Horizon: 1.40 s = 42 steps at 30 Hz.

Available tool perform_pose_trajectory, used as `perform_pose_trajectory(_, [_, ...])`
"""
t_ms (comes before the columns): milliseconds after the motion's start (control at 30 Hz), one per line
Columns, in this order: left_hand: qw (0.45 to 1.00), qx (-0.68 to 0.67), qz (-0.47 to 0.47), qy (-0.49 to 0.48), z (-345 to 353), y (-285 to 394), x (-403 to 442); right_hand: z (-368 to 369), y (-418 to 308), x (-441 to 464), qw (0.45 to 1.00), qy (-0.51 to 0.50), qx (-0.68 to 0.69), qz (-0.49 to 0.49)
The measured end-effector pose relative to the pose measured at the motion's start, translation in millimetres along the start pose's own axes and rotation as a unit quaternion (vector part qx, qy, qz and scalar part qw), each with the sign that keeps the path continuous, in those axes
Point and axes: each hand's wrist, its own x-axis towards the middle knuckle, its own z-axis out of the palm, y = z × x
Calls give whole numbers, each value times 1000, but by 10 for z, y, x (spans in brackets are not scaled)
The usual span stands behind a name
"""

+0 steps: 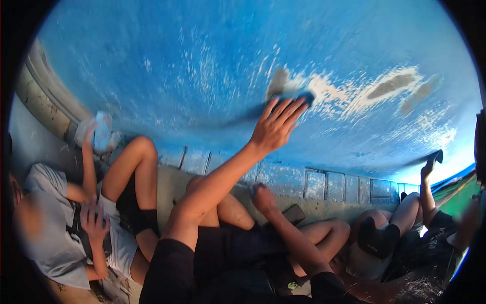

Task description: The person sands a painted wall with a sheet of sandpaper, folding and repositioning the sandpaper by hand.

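Note:
My left hand (pixel 273 126) is stretched up against the blue wall (pixel 192 96), its fingers over a dark pad (pixel 307 96) pressed on the surface. White and grey worn patches (pixel 334 91) show around and right of the pad. Lower down, near the brick edging, my right hand (pixel 264 199) is closed around a small bluish thing that I cannot make out. A dark flat object (pixel 294 214) lies just to the right of that hand, beside my legs.
Brick edging (pixel 283 177) runs along the wall's foot. At the left, a seated person (pixel 53 202) holds a light blue piece (pixel 103 131) by the wall. On the right, another person (pixel 430 243) presses a dark pad (pixel 439 156) to the wall.

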Motion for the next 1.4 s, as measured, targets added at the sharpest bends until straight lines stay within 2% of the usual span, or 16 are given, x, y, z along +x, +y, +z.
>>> perform_pose_trajectory(67, [1000, -6, 15, -3, 65, 68, -130, -4, -4, -60, 999, -30, -4, -20])
perform_pose_trajectory(133, [999, -27, -30, -26, 74, 88, -78, 158, 112, -86, 998, 35, 36, -35])
perform_pose_trajectory(200, [999, -24, -21, -1, -15, 108, 214, 295, 253, -100, 992, 82, 80, -45])
perform_pose_trajectory(300, [999, -4, -13, 36, -276, 138, 725, 298, 280, -79, 992, 58, 113, -24])
perform_pose_trajectory(367, [998, 18, -7, 68, -339, 157, 918, 70, 172, -79, 983, -9, 164, 80])
perform_pose_trajectory(400, [998, 19, 1, 66, -304, 177, 912, -1, 152, -82, 982, -4, 170, 80])
perform_pose_trajectory(467, [997, 34, -26, 70, -164, 207, 762, -137, 143, -54, 972, 67, 223, 43])
perform_pose_trajectory(567, [997, 38, -26, 60, 141, 154, 283, -236, 158, -31, 965, 143, 220, -6])
perform_pose_trajectory(667, [998, 49, -28, 20, 274, 115, -98, -202, 175, -48, 962, 148, 228, 11])
perform_pose_trajectory(800, [998, 60, -9, -17, 9, 75, 122, -292, 93, -147, 954, 112, 277, 2])
perform_pose_trajectory(867, [997, 75, -1, -15, -113, 68, 358, -307, 66, -104, 958, 142, 247, -36])
perform_pose_trajectory(1000, [996, 75, 32, 25, -100, 31, 420, -358, 63, -37, 953, 131, 271, -34])
perform_pose_trajectory(1133, [999, 43, -1, 29, 115, 116, 14, -619, 164, 0, 935, 196, 296, -5])
perform_pose_trajectory(1233, [997, 43, -1, -65, 186, 100, -283, -855, 240, -4, 926, 244, 285, 30])
perform_pose_trajectory(1333, [996, 58, -6, -65, 113, 87, -196, -951, 346, 7, 919, 289, 266, 42])
perform_pose_trajectory(1400, [998, 59, -22, -22, 10, 104, 101, -1089, 372, 42, 894, 340, 286, 52])
